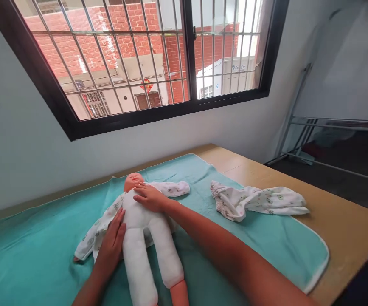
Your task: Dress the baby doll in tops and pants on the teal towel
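Observation:
A baby doll (136,255) with a white cloth body lies face up, its head toward the window. A white patterned baby top (91,231) is spread beneath it, with the doll's arms inside the sleeves. My right hand (150,197) rests flat on the doll's upper chest, fingers stretched toward the chin. Along the doll's side on the left, my left hand (113,240) lies against the body and the top with fingers extended. Neither hand grips anything. Patterned baby pants (260,202) lie crumpled to the right, apart from both hands.
A teal sheet (43,233) with a pale edge covers much of the wooden table (346,212). Behind the table is a wall with a barred window (133,63). A whiteboard on a metal stand (339,85) stands at the right.

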{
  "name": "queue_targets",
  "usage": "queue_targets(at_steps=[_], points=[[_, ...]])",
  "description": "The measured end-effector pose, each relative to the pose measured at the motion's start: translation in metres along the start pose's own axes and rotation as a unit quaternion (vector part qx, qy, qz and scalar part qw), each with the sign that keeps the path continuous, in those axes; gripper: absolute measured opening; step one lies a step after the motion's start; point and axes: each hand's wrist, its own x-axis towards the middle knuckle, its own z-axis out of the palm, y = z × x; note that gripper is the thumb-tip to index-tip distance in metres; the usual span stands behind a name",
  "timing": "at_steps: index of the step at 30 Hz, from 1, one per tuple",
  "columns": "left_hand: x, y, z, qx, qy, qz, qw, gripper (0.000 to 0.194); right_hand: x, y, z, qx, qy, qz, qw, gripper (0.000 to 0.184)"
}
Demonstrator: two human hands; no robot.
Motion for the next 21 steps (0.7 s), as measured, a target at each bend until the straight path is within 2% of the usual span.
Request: queue_targets(at_steps=[3,5,8,10,12,15,17,21], points=[[-0.005,-0.005,0.004,-0.058,-0.004,-0.051,0.997,0.056,-0.032,0.011,-0.004,0.038,0.024,0.033,0.998,0.044],[-0.007,-0.005,0.003,-0.065,-0.001,-0.065,0.996,0.058,-0.056,0.016,-0.011,0.027,0.029,0.048,0.998,0.044],[-0.007,-0.006,0.001,-0.055,0.008,-0.066,0.996,0.061,-0.094,0.021,-0.025,-0.062,-0.021,0.026,0.997,0.045],[-0.006,-0.008,0.001,-0.042,0.012,-0.056,0.997,0.062,-0.118,0.019,-0.038,-0.133,-0.047,0.016,0.99,0.051],[-0.006,-0.011,0.002,-0.032,0.024,-0.027,0.999,0.061,-0.14,0.013,-0.057,-0.172,-0.031,0.03,0.984,0.051],[-0.009,-0.013,0.003,-0.025,0.046,0.05,0.997,0.054,-0.169,0.003,-0.096,-0.195,-0.001,0.055,0.979,0.041],[-0.011,-0.013,0.003,-0.017,0.055,0.099,0.993,0.047,-0.185,0.002,-0.127,-0.239,-0.043,0.059,0.968,0.032],[-0.013,-0.011,0.002,0.007,0.07,0.159,0.985,0.034,-0.208,0.013,-0.178,-0.375,-0.195,0.083,0.903,0.015]])
